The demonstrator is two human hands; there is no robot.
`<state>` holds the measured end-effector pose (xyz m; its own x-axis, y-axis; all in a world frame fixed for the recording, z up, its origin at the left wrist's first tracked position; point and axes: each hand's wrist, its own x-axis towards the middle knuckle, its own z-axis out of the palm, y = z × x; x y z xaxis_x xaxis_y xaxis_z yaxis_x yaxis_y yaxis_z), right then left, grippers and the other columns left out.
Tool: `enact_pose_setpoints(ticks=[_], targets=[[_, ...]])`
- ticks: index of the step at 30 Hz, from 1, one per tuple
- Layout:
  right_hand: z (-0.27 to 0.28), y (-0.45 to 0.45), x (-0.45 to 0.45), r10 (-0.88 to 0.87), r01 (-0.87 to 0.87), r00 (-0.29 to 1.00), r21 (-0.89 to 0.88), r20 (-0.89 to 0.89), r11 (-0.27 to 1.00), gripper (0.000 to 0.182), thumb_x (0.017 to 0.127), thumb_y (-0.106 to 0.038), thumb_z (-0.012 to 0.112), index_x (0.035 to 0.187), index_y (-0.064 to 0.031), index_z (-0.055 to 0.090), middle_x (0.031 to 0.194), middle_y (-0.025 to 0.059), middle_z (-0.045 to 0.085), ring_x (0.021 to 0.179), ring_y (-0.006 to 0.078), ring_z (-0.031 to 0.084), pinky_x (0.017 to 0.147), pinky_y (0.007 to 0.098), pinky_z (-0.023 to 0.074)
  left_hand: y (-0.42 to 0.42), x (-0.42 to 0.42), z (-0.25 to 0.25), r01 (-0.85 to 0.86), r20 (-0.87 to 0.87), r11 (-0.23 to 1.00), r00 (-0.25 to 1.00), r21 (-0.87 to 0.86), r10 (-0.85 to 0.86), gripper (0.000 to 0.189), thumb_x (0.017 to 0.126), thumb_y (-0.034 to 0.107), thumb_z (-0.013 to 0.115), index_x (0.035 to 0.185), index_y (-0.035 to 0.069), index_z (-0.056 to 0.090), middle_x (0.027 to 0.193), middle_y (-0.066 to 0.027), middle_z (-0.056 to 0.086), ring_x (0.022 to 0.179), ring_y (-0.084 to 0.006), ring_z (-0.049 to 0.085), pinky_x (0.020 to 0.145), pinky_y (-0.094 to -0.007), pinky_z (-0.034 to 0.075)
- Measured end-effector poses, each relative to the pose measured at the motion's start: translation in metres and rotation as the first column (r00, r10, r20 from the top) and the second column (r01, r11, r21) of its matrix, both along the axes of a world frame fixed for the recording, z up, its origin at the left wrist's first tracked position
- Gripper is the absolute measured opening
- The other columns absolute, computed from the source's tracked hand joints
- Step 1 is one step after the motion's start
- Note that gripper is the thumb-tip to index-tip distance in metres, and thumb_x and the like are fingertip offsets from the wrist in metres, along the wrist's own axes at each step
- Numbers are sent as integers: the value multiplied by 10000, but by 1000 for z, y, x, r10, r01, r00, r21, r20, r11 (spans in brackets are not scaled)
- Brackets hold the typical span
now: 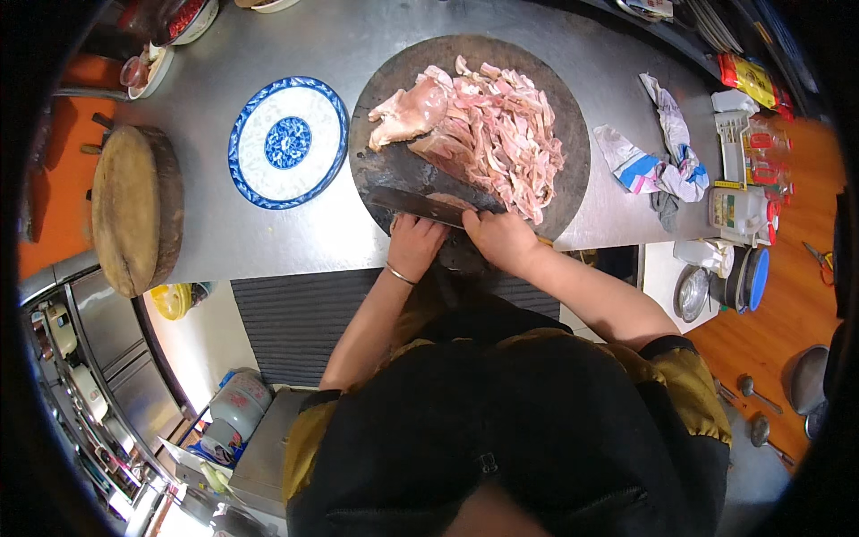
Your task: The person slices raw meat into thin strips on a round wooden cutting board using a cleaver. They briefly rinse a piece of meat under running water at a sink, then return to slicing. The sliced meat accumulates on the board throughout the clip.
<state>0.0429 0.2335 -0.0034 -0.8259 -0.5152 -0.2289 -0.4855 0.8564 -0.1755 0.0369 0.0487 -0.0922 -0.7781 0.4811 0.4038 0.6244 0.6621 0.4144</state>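
My right hand (503,240) grips a Chinese cleaver (419,205), its dark blade pointing left over the near part of a round wooden chopping board (570,141). My left hand (417,241), with a bangle on the wrist, rests right against the near side of the blade. Its fingertips are bent down, and what lies under them is hidden. A small piece of meat (451,199) shows just beyond the blade. Farther up the board lies a heap of sliced pale pink meat (507,134), with a larger uncut piece (419,107) at its left.
Left of the board, a blue-and-white plate (287,142) sits on the steel counter (201,221). A thick wooden block (127,208) stands at the counter's left end. To the right lies a crumpled cloth (661,158), near plastic bottles (738,208) along the edge.
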Motion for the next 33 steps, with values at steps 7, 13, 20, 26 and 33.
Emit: enact_pose_setpoints(ticks=[7, 13, 20, 26, 33], targets=[[23, 60, 27, -208, 208, 975, -2, 80, 978, 115, 800, -85, 524, 868, -17, 462, 596, 148, 598, 545, 315, 620, 482, 401, 501, -6, -10, 5, 65, -70, 993, 996, 97, -59, 207, 679, 108, 695, 863, 86, 602, 1006, -50, 568, 966, -263, 526, 793, -396, 434], [57, 29, 17, -64, 63, 981, 10, 181, 998, 135, 793, -83, 513, 885, -18, 438, 594, 167, 596, 561, 334, 617, 506, 420, 495, -9, -5, 4, 70, -22, 997, 997, 26, -70, 216, 691, 128, 689, 894, 99, 622, 1007, -58, 561, 951, -286, 510, 827, -418, 412], [-3, -21, -13, -35, 43, 996, -112, 77, 993, 142, 778, -75, 513, 883, -19, 437, 640, 164, 611, 606, 360, 627, 506, 426, 496, -10, -6, 6, 105, 28, 993, 994, 49, -107, 284, 653, 115, 704, 928, 96, 632, 1035, -64, 576, 935, -306, 514, 804, -425, 411], [9, 25, 24, -214, 229, 961, -68, 174, 971, 163, 854, -145, 512, 887, -4, 439, 597, 179, 596, 554, 356, 613, 481, 452, 489, -11, -6, -1, 92, -26, 994, 996, 62, -91, 243, 652, 105, 707, 878, 96, 619, 966, -48, 567, 948, -293, 520, 791, -428, 427], [44, 39, 28, -173, 186, 977, -106, 126, 977, 162, 845, -146, 543, 857, -26, 436, 562, 161, 559, 530, 355, 585, 467, 439, 469, -16, 2, 27, -8, -85, 997, 996, 79, 15, 287, 671, 147, 720, 930, 97, 607, 970, -62, 558, 874, -275, 519, 708, -388, 414]])
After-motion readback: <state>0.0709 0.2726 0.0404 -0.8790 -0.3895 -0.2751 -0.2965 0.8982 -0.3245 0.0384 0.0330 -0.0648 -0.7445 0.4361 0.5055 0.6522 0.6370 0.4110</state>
